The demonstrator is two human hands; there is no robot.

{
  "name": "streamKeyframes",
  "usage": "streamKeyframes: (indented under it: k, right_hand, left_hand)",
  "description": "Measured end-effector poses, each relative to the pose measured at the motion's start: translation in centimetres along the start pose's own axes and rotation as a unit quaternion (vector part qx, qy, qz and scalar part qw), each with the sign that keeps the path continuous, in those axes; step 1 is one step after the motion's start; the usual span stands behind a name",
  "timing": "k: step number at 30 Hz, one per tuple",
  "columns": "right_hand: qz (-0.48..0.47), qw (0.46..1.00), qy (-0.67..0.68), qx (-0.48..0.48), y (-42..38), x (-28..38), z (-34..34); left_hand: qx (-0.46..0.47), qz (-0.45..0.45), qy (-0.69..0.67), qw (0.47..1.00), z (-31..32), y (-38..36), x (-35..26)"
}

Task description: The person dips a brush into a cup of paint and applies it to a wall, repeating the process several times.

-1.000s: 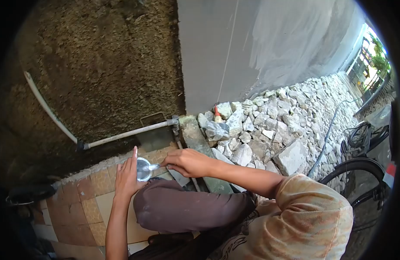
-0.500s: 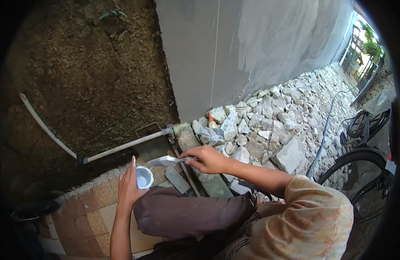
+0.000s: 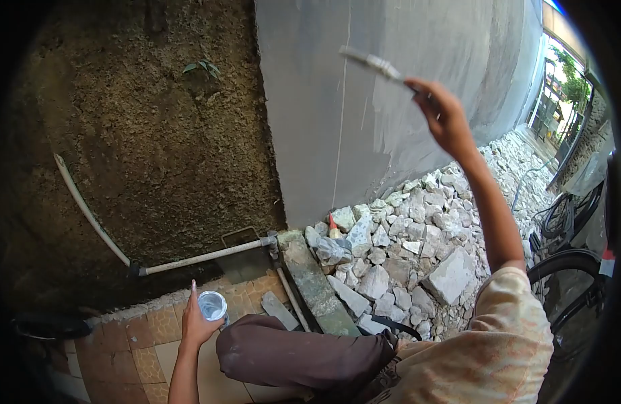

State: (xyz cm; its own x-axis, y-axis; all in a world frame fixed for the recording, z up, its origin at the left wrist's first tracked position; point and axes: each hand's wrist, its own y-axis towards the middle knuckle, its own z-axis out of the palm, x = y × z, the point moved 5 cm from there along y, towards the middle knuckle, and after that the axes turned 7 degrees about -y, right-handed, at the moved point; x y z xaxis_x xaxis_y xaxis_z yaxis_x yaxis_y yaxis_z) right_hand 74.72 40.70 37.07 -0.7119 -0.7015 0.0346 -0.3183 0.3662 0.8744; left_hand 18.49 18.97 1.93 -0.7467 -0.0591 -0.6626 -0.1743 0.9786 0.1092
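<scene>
A paintbrush (image 3: 381, 65) is raised in front of the grey wall (image 3: 303, 135), its bristle end pointing up and left. Its handle is pinched in the fingers of my right hand (image 3: 441, 114). Low on the left, my left hand (image 3: 197, 325) grips a small round tub (image 3: 212, 306) from its left side, with the thumb or a finger pointing up. Greyish-white paint shows inside the tub. The tub is beside my knee (image 3: 256, 347), above the tiled floor. Lighter streaks run over part of the wall, with a thin pale line down it.
Broken stones (image 3: 418, 249) lie along the wall's foot, with a red-tipped object (image 3: 333, 225) among them. A rough brown wall (image 3: 155, 135) is at left, with a white pipe (image 3: 196, 258) along its base. A bicycle wheel (image 3: 573, 259) and black cables are at right.
My right hand has swung up and right with the paintbrush, from beside the tub to in front of the grey wall. The view has tilted upward; my left hand still has the tub.
</scene>
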Motion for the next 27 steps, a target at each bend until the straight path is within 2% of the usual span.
streamKeyframes:
  k: [1, 3, 7, 9, 13, 16, 19, 21, 23, 24, 25, 26, 27]
  right_hand:
    - [0.011, 0.997, -0.070, 0.010, 1.6, -0.5, -1.3]
    - [0.005, 0.986, -0.162, -0.040, 3.3, -1.5, -2.6]
    - [0.033, 0.978, -0.192, -0.077, 1.2, -5.4, -1.0]
    - [0.054, 0.980, -0.190, -0.032, -2.8, -7.1, 1.8]
    - [0.125, 0.961, -0.186, 0.161, -13.9, -8.6, 8.8]
    - [0.128, 0.936, -0.180, 0.274, -16.7, -6.8, 9.3]
    - [0.099, 0.931, -0.164, 0.311, -14.2, -8.1, 7.7]
    - [0.085, 0.910, -0.184, 0.362, -9.5, -8.4, 5.7]
    - [0.048, 0.914, -0.165, 0.368, -3.8, -9.5, 3.4]
    - [0.047, 0.918, -0.181, 0.351, -0.4, -8.9, 1.9]
    - [0.000, 0.944, -0.165, 0.286, 2.6, -10.0, 0.6]
    - [0.029, 0.945, -0.187, 0.266, 6.4, -8.4, -1.4]
    - [0.011, 0.956, -0.205, 0.211, 9.4, -8.7, -3.1]
  left_hand:
    - [-0.001, 0.001, 0.000, 1.000, -0.2, 0.0, 0.0]
    - [-0.002, -0.009, 0.003, 1.000, -0.6, -0.1, 0.2]
    - [-0.005, 0.007, 0.020, 1.000, -1.5, -0.1, 0.4]
    - [-0.014, 0.021, 0.018, 1.000, -2.1, -0.1, 0.0]
    - [-0.019, 0.012, 0.010, 1.000, -2.5, -0.3, 0.6]
    - [-0.024, 0.009, 0.020, 0.999, -2.9, -0.8, 1.2]
    - [-0.013, 0.002, 0.019, 1.000, -2.6, -1.1, 2.0]
    - [-0.015, 0.011, 0.040, 0.999, -2.6, -1.3, 2.0]
    - [-0.008, 0.006, 0.045, 0.999, -2.6, -1.2, 2.2]
    - [-0.004, -0.001, 0.053, 0.999, -2.7, -1.2, 2.2]
    - [-0.005, 0.000, 0.054, 0.999, -2.9, -1.2, 2.2]
    - [-0.006, 0.001, 0.055, 0.998, -3.1, -1.1, 2.1]
    - [-0.007, 0.002, 0.055, 0.998, -3.3, -1.1, 2.0]
